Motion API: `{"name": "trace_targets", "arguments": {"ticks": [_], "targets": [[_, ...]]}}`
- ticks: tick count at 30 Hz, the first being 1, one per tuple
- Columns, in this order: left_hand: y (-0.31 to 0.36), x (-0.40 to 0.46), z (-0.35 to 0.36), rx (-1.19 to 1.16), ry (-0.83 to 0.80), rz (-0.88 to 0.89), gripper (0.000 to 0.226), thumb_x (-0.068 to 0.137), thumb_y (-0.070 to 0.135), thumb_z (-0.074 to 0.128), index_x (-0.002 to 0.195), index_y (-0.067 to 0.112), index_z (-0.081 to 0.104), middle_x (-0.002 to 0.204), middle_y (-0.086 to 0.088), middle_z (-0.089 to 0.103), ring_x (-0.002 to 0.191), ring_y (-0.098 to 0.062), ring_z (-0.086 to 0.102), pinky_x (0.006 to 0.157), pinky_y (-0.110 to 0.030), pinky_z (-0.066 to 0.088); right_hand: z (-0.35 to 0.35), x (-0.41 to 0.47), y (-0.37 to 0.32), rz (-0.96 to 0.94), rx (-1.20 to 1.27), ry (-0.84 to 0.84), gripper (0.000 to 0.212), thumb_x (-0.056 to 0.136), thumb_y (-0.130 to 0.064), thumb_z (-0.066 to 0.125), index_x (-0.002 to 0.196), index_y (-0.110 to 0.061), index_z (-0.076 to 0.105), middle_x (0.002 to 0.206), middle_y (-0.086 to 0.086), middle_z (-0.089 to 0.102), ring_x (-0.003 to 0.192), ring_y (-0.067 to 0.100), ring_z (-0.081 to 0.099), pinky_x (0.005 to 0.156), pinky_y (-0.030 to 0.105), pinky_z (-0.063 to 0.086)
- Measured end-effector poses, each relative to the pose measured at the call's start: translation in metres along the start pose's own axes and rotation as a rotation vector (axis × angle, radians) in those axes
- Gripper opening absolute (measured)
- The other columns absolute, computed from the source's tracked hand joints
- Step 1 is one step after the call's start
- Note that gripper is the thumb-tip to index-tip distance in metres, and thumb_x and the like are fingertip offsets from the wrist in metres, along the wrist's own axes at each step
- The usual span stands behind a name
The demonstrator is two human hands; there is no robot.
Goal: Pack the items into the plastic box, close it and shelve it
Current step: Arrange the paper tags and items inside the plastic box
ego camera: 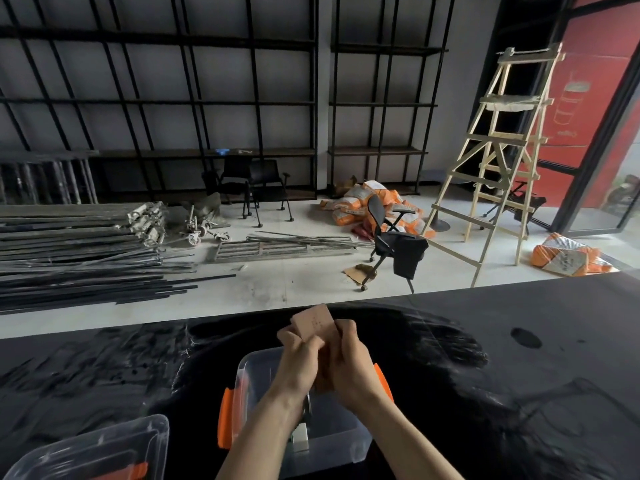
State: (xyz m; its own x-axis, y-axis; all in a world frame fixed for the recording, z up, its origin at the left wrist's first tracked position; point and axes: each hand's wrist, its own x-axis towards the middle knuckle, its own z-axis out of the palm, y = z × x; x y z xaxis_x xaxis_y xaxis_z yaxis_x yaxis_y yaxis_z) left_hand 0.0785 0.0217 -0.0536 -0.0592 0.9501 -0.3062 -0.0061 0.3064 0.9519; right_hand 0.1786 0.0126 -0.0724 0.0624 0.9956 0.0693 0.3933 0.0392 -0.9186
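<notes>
Down in the lower left corner of the frame, a clear lid (pixel 100 448) with an orange latch lies on the black table (pixel 519 341). Just right of it, at bottom centre, stands the open plastic box (pixel 249 372) with orange clips on both sides; a small metal and white item (pixel 300 436) rests inside. Above the box, the left hand (pixel 299 362) and right hand (pixel 349 370) press together, both clamped on a pinkish cardboard packet (pixel 313 322) whose top pokes out above the fingers. Behind, in the upper half, black shelves (pixel 207 98) line the wall, and a wooden ladder (pixel 498 161) stands at upper right.
</notes>
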Motion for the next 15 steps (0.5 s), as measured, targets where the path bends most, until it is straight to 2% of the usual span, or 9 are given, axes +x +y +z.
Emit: {"name": "trace_targets", "arguments": {"ticks": [2,3,5,7,8,10,12,15], "targets": [[-0.004,-0.003,-0.002,0.068,0.003,0.03,0.019,0.097,0.01,0.051,0.113,0.007,0.041,0.109,-0.02,0.066,0.104,-0.034,0.068,0.09,-0.057,0.058,-0.004,0.001,-0.002,-0.016,-0.056,0.018,0.007,0.096,-0.021,0.045,0.103,-0.02,0.045,0.091,0.003,0.066,0.077,0.017,0.062,0.067,0.046,0.055],[-0.007,-0.003,-0.004,0.087,0.007,0.029,0.018,0.096,0.009,0.051,0.113,0.007,0.044,0.109,-0.021,0.067,0.102,-0.032,0.068,0.086,-0.055,0.059,-0.008,0.003,-0.001,-0.033,-0.137,0.051,0.009,0.097,-0.022,0.046,0.105,-0.019,0.049,0.095,0.003,0.066,0.081,0.02,0.063,0.07,0.046,0.054],[-0.015,-0.002,-0.008,0.12,0.002,0.009,0.019,0.096,0.006,0.05,0.115,0.006,0.048,0.104,-0.017,0.067,0.09,-0.023,0.067,0.067,-0.038,0.06,-0.02,0.006,0.006,-0.09,-0.331,0.191,0.018,0.095,-0.028,0.05,0.108,-0.019,0.059,0.103,0.003,0.066,0.092,0.025,0.063,0.075,0.041,0.052],[-0.026,0.001,-0.01,0.249,-0.011,-0.032,0.026,0.098,0.004,0.049,0.124,-0.001,0.048,0.092,-0.009,0.062,0.078,-0.015,0.06,0.058,-0.026,0.051,-0.034,0.007,0.017,-0.069,-0.511,0.275,0.027,0.095,-0.035,0.052,0.116,-0.02,0.06,0.112,0.003,0.064,0.103,0.028,0.06,0.083,0.04,0.047],[-0.031,0.001,-0.01,0.323,-0.031,-0.066,0.032,0.098,0.006,0.049,0.128,-0.004,0.046,0.09,-0.006,0.06,0.077,-0.013,0.058,0.06,-0.027,0.051,-0.039,0.007,0.023,-0.017,-0.568,0.246,0.034,0.094,-0.039,0.052,0.123,-0.021,0.058,0.117,0.003,0.062,0.109,0.028,0.058,0.089,0.041,0.046],[-0.044,0.006,-0.009,0.419,-0.064,-0.139,0.046,0.097,0.008,0.049,0.14,-0.005,0.039,0.097,-0.008,0.062,0.085,-0.017,0.06,0.074,-0.036,0.056,-0.042,0.007,0.037,0.082,-0.575,0.127,0.043,0.095,-0.042,0.05,0.134,-0.023,0.052,0.126,0.004,0.06,0.116,0.028,0.055,0.095,0.041,0.045],[-0.046,0.008,-0.005,0.501,-0.076,-0.198,0.053,0.096,0.008,0.044,0.147,-0.002,0.033,0.117,-0.015,0.062,0.103,-0.025,0.061,0.086,-0.037,0.055,-0.04,0.005,0.045,0.144,-0.475,0.048,0.037,0.098,-0.039,0.047,0.132,-0.024,0.053,0.121,0.007,0.063,0.109,0.027,0.059,0.092,0.04,0.049],[-0.046,0.013,0.002,0.614,-0.094,-0.22,0.058,0.094,0.002,0.04,0.152,0.0,0.031,0.14,-0.02,0.052,0.121,-0.031,0.054,0.096,-0.036,0.052,-0.033,0.0,0.05,0.17,-0.299,0.065,0.028,0.101,-0.03,0.043,0.124,-0.021,0.056,0.109,0.007,0.067,0.095,0.026,0.064,0.081,0.039,0.054]]}}
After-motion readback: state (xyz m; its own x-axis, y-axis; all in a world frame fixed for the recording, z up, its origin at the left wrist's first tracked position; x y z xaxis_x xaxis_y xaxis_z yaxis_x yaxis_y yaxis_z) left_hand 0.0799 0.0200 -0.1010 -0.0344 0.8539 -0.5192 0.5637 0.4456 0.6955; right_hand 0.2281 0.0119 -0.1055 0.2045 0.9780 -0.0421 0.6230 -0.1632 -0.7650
